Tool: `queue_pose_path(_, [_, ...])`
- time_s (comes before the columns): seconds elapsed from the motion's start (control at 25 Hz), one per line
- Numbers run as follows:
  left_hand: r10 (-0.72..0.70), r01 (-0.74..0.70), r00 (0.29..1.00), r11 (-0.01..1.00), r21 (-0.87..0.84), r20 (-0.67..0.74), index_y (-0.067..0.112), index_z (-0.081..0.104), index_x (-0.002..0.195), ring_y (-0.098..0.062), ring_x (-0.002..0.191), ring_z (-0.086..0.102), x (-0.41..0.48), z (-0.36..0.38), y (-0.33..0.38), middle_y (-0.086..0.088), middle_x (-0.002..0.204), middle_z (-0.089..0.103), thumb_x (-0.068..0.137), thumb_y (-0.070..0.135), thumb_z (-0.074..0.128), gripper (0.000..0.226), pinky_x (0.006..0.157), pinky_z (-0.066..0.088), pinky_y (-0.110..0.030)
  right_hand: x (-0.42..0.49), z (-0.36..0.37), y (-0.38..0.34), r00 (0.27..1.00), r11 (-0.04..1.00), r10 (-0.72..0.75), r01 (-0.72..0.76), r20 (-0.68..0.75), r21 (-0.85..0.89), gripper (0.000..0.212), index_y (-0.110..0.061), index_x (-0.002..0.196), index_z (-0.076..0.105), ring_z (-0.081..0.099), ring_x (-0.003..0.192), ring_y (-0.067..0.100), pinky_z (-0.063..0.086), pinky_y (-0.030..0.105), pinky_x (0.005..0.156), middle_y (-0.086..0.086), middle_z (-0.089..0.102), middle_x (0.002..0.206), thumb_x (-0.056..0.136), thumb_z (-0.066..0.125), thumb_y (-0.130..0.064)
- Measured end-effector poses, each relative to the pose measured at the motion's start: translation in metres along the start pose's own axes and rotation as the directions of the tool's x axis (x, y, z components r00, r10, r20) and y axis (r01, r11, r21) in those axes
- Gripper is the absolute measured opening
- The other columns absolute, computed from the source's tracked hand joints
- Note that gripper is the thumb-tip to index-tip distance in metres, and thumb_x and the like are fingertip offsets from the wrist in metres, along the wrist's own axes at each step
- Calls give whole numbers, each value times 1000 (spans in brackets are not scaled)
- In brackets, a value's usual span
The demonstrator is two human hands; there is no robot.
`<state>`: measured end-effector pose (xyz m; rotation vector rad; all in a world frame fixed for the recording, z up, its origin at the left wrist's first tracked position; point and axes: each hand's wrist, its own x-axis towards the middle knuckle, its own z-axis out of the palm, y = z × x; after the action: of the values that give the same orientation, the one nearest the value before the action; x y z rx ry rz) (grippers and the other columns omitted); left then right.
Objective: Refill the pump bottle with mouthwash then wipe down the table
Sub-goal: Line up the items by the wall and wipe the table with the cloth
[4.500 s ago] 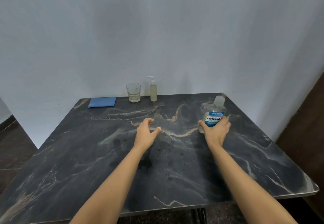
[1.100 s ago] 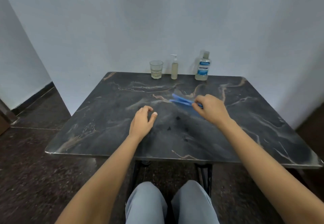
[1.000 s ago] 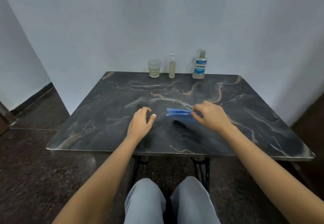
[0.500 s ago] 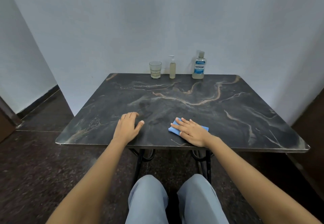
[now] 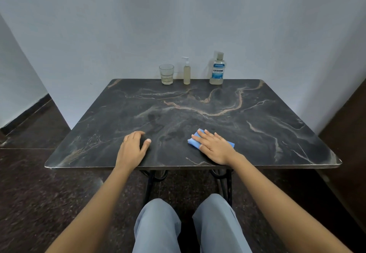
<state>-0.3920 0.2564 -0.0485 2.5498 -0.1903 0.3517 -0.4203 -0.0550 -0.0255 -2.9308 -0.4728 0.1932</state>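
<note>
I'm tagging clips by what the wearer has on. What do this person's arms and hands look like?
The left hand and right hand are ungloved. Both forearms are uncovered as far as the frame shows: no sleeves, watch or bracelet. One thin ring sits on a left-hand finger.

The person is wearing light blue-grey trousers (image 5: pixel 158 227), the fabric lying smooth over both legs at the bottom of the view. Both forearms (image 5: pixel 95 203) are showing bare from the frame's edge to the wrists. The left hand (image 5: pixel 132 149) is wearing a thin ring (image 5: pixel 125 141) on one finger, and its thumbnail (image 5: pixel 149 140) is showing pale. The right hand (image 5: pixel 214 147) is showing short nails.
</note>
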Motion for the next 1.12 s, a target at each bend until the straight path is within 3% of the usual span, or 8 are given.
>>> queue_pose_path(0.12, [3,-4,1000,999,-34,-26,10,53,126,-26,122,46,-2,12,29,-5,127,57,96,41,48,43,97,40,-39,16,-3,-16,992,993,118,-119,-32,-12,49,-35,152,9,-3,149,17,-1,39,120,-4,1,162,104,17,-34])
queue_pose_path(0.28, [26,-25,1000,1000,1,-5,11,53,124,-26,119,48,1,29,55,-5,126,58,96,43,48,43,97,39,-38,-28,4,0,994,994,-105,105,-24,-15,48,-35,151,12,-2,148,13,1,37,119,-7,2,161,104,21,-33])
queue_pose_path(0.48, [-26,25,999,998,-53,-30,12,55,120,-23,118,46,0,32,52,-3,119,61,96,42,48,39,96,39,-37,-6,-12,44,965,965,261,-261,-11,-1,49,-35,152,7,-4,149,18,1,40,119,-4,0,162,104,18,-34])
queue_pose_path(0.56, [-26,24,999,999,-45,-40,12,55,119,-23,119,46,0,32,54,-2,118,61,96,41,48,38,96,39,-37,5,-4,12,979,977,203,-205,-32,-53,51,-33,152,6,-3,149,21,2,41,119,-1,-1,162,103,18,-32])
queue_pose_path(0.72, [-40,33,997,994,-100,-69,13,57,117,-20,119,45,-4,31,52,-1,116,62,96,38,49,34,94,41,-35,-37,8,-9,990,991,-135,134,-30,-21,48,-35,151,7,-6,147,11,-2,37,119,-9,-3,160,105,20,-32])
queue_pose_path(0.96, [-72,64,993,994,-91,-95,12,57,114,-21,117,46,-3,32,55,-2,113,62,96,38,49,33,93,43,-38,21,-12,30,969,969,247,-247,-16,1,50,-34,152,6,-5,149,19,-1,41,119,-2,-2,162,103,17,-33])
queue_pose_path(1.04, [-80,71,992,993,-96,-95,12,57,114,-21,117,46,-3,32,54,-2,114,62,96,38,49,33,94,42,-38,30,-5,-1,983,983,181,-182,-29,-21,51,-31,153,6,-5,149,22,-1,42,119,0,-2,162,103,17,-32])
queue_pose_path(1.12, [-91,81,991,991,-110,-95,12,56,116,-22,118,46,-2,32,52,-3,117,61,95,37,50,34,96,41,-38,14,8,-14,1000,1000,-5,4,-30,-27,50,-32,152,8,-4,149,18,0,41,119,-3,-1,161,104,19,-32])
